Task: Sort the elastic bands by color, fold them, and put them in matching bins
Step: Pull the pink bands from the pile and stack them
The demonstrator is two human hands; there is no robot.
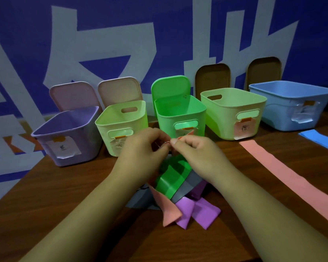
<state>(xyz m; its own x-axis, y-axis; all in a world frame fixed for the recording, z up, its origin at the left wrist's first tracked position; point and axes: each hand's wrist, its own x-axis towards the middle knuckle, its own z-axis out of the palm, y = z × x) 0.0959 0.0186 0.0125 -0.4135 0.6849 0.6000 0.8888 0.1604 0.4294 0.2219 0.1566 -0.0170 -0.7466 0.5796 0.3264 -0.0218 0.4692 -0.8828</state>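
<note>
The left hand (pixel 142 146) and right hand (pixel 194 150) meet over the heap, each pinching the upper edge of a pink elastic band (pixel 187 134) between thumb and fingertips. Just under them, green band (pixel 170 176), grey band (pixel 190 184) and purple band (pixel 199 210) lie tangled on the wooden table (pixel 64 195), with a pink end at the near side. To the right a flat pink band (pixel 292 178) lies beside a blue band (pixel 320 138); along the far side stand a purple bin (pixel 64 133), pale green bin (pixel 119 125), bright green bin (pixel 180 114), second pale green bin (pixel 233 110) and blue bin (pixel 292 103)
</note>
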